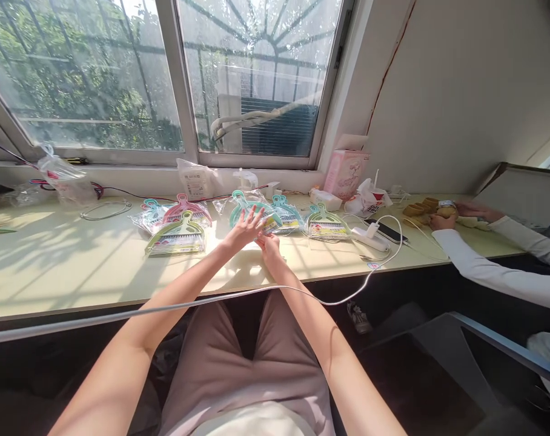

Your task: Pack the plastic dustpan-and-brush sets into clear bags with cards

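Several small dustpan and brush sets in clear plastic lie on the pale yellow table [97, 260]. My left hand [246, 229] rests with fingers spread on a teal set [239, 206] near the middle. My right hand [269, 243] is just below and to the right, its fingers closed on the lower edge of that teal set. A blue set [286, 213] lies right beside it. To the right is a green set [323, 223]. On the left are a green set [182, 233], a pink set [184, 209] and a blue set [152, 211], partly overlapping.
A white cable [266, 292] crosses in front of the table edge. A power strip [370, 238], a black phone [386, 230] and a pink box [345, 172] stand or lie to the right. Further right, another person's hands [444, 221] hold a brown item. Windows rise behind.
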{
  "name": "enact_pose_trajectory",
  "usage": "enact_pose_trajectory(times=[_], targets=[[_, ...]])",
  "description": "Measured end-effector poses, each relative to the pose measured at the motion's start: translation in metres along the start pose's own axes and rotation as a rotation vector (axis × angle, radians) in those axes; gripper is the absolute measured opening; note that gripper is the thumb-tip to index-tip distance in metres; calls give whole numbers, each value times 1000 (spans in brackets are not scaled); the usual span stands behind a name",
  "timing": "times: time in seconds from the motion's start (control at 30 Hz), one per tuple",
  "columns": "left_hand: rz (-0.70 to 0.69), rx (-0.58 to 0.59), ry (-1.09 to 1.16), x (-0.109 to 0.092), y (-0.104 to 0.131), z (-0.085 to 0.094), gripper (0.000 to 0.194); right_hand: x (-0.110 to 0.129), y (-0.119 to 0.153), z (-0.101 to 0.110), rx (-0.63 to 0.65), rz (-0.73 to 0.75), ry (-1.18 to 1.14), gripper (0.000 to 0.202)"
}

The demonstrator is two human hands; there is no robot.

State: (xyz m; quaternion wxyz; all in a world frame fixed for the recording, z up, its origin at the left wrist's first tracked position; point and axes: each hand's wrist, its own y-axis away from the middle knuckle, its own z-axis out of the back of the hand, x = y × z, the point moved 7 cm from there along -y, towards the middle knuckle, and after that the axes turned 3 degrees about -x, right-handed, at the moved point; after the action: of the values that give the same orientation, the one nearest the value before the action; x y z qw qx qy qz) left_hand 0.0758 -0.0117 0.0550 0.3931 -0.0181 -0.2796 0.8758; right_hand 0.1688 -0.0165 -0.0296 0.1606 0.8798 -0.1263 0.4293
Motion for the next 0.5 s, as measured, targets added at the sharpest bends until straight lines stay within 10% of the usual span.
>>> enact_pose_trajectory(times=[0.17, 0.5], targets=[[114, -30, 108, 21, 12, -13, 66, -3, -9, 3, -3, 44, -17, 25], [-227, -57, -69, 14, 36, -15, 79, -1, -13, 9, -125, 71, -3, 38]])
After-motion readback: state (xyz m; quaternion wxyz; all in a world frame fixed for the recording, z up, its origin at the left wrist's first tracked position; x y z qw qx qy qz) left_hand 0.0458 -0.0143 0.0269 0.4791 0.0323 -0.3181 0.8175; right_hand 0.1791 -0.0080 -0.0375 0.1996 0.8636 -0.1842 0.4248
